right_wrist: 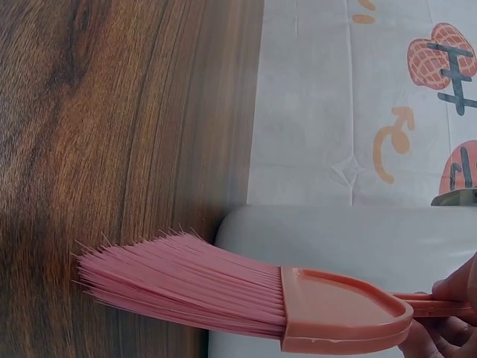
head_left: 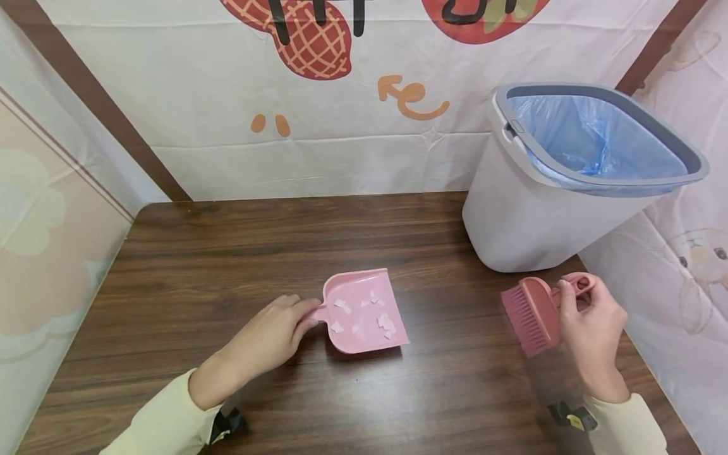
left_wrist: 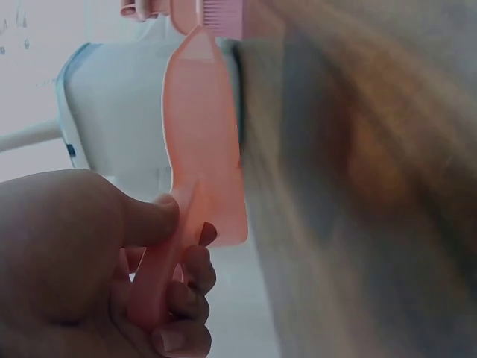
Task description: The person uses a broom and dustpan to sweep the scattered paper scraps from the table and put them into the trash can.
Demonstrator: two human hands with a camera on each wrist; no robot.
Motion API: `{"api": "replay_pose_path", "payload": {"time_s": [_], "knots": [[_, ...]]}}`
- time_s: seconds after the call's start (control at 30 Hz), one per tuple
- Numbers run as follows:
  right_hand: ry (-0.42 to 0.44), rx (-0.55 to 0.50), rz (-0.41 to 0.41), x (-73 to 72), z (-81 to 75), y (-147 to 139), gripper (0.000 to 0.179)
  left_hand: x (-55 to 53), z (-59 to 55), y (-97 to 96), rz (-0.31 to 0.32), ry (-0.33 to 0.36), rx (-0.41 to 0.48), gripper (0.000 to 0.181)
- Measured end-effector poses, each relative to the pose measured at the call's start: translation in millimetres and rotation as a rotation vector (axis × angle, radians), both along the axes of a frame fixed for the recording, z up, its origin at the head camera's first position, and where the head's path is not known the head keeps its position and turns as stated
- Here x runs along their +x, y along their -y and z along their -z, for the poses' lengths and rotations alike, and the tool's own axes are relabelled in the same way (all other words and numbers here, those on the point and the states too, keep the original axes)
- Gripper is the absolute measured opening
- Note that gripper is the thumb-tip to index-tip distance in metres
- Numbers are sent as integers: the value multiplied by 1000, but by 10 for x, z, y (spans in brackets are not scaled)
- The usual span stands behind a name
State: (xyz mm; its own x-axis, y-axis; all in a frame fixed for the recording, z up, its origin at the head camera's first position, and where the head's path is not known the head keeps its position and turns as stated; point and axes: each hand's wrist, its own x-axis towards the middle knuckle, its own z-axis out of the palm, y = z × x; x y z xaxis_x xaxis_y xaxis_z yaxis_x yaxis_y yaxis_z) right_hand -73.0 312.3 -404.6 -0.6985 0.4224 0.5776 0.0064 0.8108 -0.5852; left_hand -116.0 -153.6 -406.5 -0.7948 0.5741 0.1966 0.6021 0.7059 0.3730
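My left hand (head_left: 272,333) grips the handle of a pink dustpan (head_left: 358,338), which carries several white paper scraps (head_left: 385,323). In the left wrist view, fingers and thumb wrap the handle of the dustpan (left_wrist: 201,119), whose underside stands a little off the wood. Over at the right, my right hand (head_left: 594,328) holds a small pink brush (head_left: 543,309) by its looped handle. The brush's bristles (right_wrist: 182,283) point left in the right wrist view, where only part of that hand (right_wrist: 455,313) shows at the edge.
A pale bin (head_left: 529,215) with a grey rim and blue liner (head_left: 591,136) stands at the table's back right, just beyond the brush. The dark wooden table (head_left: 239,246) meets a printed cloth (head_left: 364,158) at the back. More cloth hangs at both sides.
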Motion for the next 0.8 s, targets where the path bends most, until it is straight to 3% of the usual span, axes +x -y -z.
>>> {"api": "replay_pose_path", "payload": {"time_s": [0.37,0.57,0.8], "knots": [[8,15,-1,6,-9,6,9,-300,-502,-70,73,-19,-15,24],[10,10,3,6,-11,7,9,-443,-727,-117,102,19,-6,24],[19,15,-7,12,-14,4,9,-641,-1029,-161,91,59,-4,25]]}}
